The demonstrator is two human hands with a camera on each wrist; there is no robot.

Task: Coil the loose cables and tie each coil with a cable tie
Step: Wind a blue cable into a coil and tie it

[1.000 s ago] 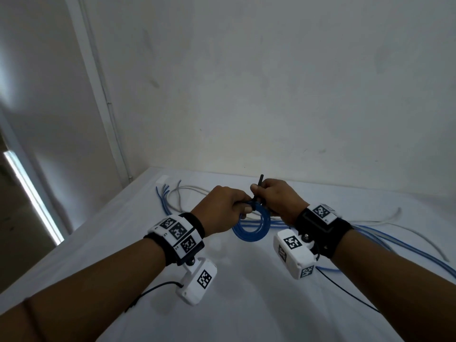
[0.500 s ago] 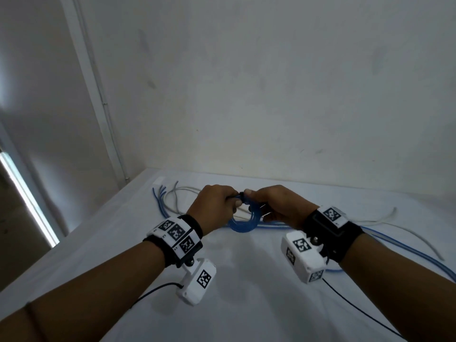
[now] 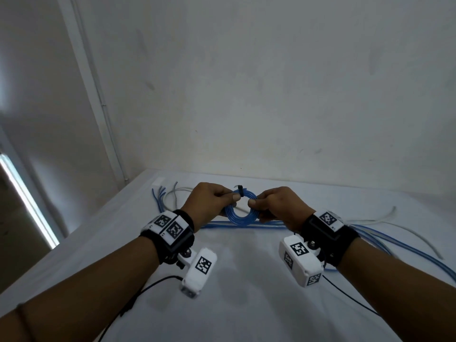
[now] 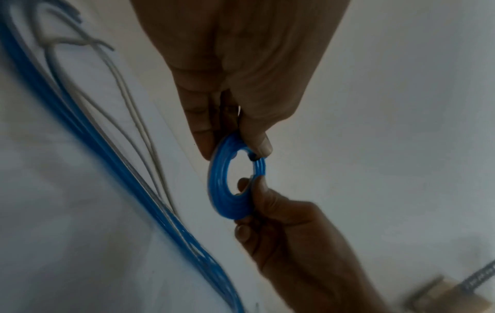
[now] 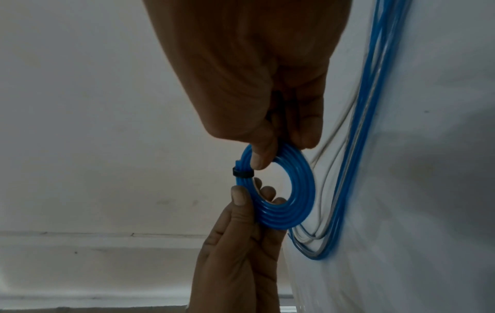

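Observation:
A small blue cable coil [image 3: 243,219] hangs above the white table [image 3: 234,304], held between both hands. A black cable tie [image 3: 240,190] wraps its top edge, with a short stub sticking up. My left hand [image 3: 234,198] pinches the coil's left side with thumb and fingers. My right hand [image 3: 253,203] pinches its right side. In the left wrist view the left hand [image 4: 233,146] grips the coil [image 4: 222,201] at the top. In the right wrist view the right hand [image 5: 281,148] pinches the coil [image 5: 294,211] just above the tie [image 5: 242,174].
Long loose blue cables [image 3: 246,224] lie on the table under the hands and run off to the right. White cables [image 3: 407,233] lie among them. More cable ends [image 3: 162,196] fan out at the far left, near the wall.
The long tie tail my right hand held upright is gone; only a short stub shows. Both hands moved to the coil's sides and turned it upright to face me.

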